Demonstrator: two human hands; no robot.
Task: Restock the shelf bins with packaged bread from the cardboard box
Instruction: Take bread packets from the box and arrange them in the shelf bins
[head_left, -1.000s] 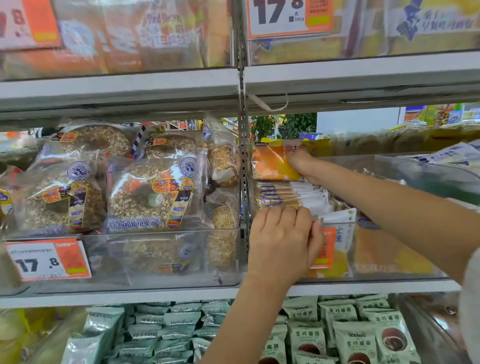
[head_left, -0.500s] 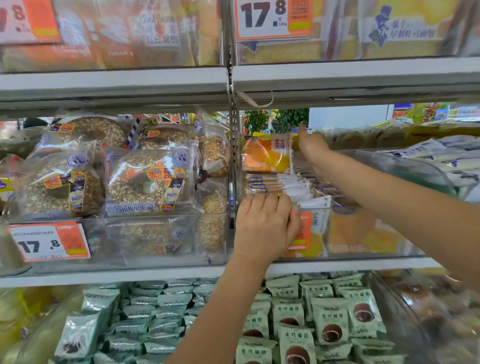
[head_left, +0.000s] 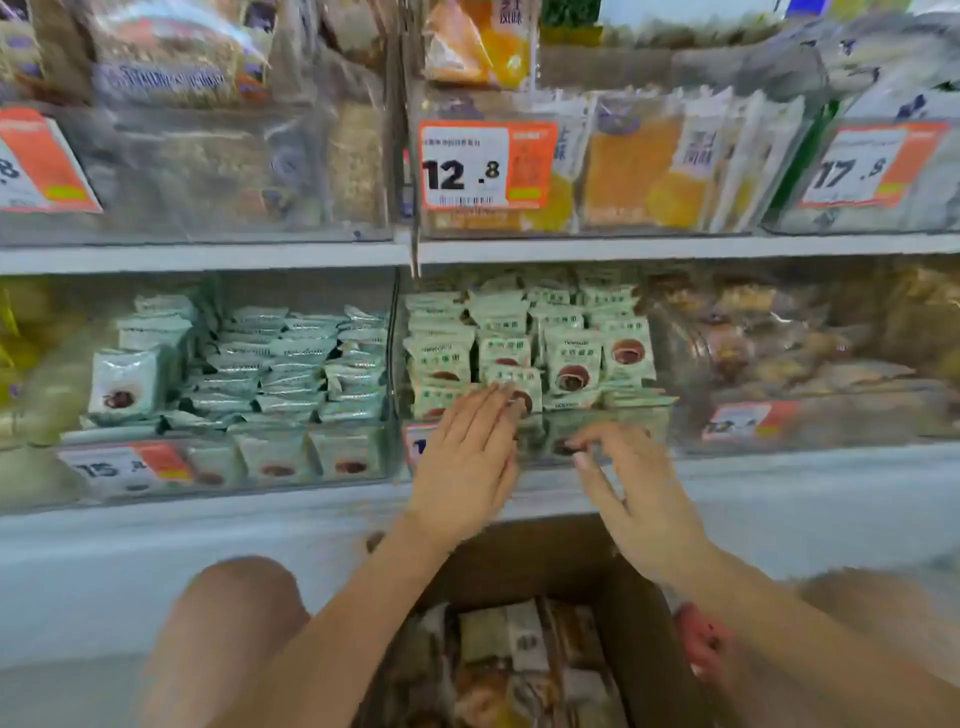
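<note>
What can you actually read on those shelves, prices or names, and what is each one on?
"12.8": orange price tag on the clear bin of yellow bread packs.
"17.8", blurred: price tag on the bin at right.
"15", rest blurred: price tag on the lower left bin.
Other tags are cut off or hidden; pack wording is too blurred to read.

Light: even, bright, shadows soft | Blur: motion smear throughout, worst at edges | Distortion: wide-angle bowing | Glare: faint on bin fronts (head_left: 218, 171)
</note>
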